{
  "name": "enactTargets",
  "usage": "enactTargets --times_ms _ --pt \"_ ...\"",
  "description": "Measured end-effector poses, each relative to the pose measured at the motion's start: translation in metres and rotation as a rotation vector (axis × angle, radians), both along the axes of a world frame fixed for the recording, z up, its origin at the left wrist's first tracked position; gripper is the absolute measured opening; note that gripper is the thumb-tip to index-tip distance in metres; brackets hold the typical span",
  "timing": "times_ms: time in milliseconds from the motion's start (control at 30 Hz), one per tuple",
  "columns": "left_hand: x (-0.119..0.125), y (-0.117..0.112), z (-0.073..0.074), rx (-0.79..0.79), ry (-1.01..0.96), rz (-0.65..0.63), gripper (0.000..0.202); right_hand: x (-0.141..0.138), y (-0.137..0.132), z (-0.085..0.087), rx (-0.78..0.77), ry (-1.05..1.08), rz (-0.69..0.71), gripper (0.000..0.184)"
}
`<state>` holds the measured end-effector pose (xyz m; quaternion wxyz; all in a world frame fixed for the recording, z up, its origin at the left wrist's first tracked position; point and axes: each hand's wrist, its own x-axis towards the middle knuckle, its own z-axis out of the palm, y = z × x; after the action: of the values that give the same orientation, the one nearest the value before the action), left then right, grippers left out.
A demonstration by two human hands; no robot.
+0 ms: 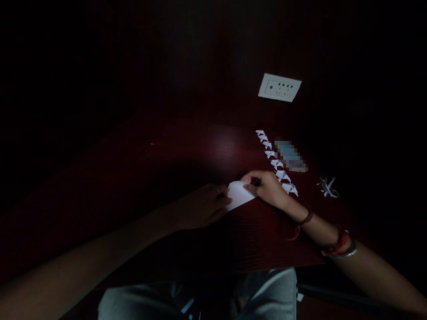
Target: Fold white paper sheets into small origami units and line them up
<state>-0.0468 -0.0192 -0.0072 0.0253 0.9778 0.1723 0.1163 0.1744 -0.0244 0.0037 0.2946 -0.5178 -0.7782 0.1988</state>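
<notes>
Between my two hands is a small white sheet of paper (pixel 240 195), just above or on the dark red table. My left hand (pixel 213 204) has its fingers closed at the paper's left edge, with a thin ring on one finger. At the right edge, my right hand (pixel 268 186) pinches the paper between thumb and fingers. Just beyond my right hand runs a slanting row of several small folded white paper pieces (pixel 276 163). The nearest of them lies close to my right wrist.
A pixelated bluish flat object (pixel 290 155) lies right of the row. Thin white curled strips (pixel 328 188) sit farther right on the table (pixel 187 151). A white wall socket (pixel 280 87) is at the back. Below the table's front edge are my legs and scattered paper scraps (pixel 187 305).
</notes>
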Motion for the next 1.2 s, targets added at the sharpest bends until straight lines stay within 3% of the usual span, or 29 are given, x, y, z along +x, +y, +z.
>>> enactTargets --times_ms 200,467,600,700,800,933,1033,1200 --pt "0.001 0.001 -0.003 0.027 0.005 -0.015 0.026 0.001 -0.031 0.0 0.183 -0.117 0.188 0.029" --pt "0.002 -0.002 0.0 0.031 0.015 0.005 0.027 0.006 -0.037 -0.012 0.263 -0.292 0.282 0.032" --pt "0.002 -0.003 0.001 0.033 0.018 0.017 0.026 0.003 -0.034 -0.013 0.225 -0.262 0.237 0.036" --pt "0.003 -0.001 0.002 0.016 0.002 0.042 0.031 -0.001 -0.028 -0.011 0.195 -0.166 0.074 0.038" --pt "0.003 0.002 0.003 -0.097 -0.079 0.174 0.027 -0.003 -0.021 -0.008 0.146 -0.112 -0.123 0.039" --pt "0.001 0.004 0.005 -0.241 -0.237 0.374 0.038 -0.004 -0.019 -0.006 0.063 -0.092 -0.206 0.035" --pt "-0.001 0.004 0.004 -0.176 -0.161 0.428 0.043 -0.004 -0.021 -0.005 0.021 -0.054 -0.208 0.033" --pt "0.0 0.006 0.003 0.047 -0.076 0.4 0.024 -0.002 -0.021 -0.004 0.046 -0.082 -0.183 0.033"
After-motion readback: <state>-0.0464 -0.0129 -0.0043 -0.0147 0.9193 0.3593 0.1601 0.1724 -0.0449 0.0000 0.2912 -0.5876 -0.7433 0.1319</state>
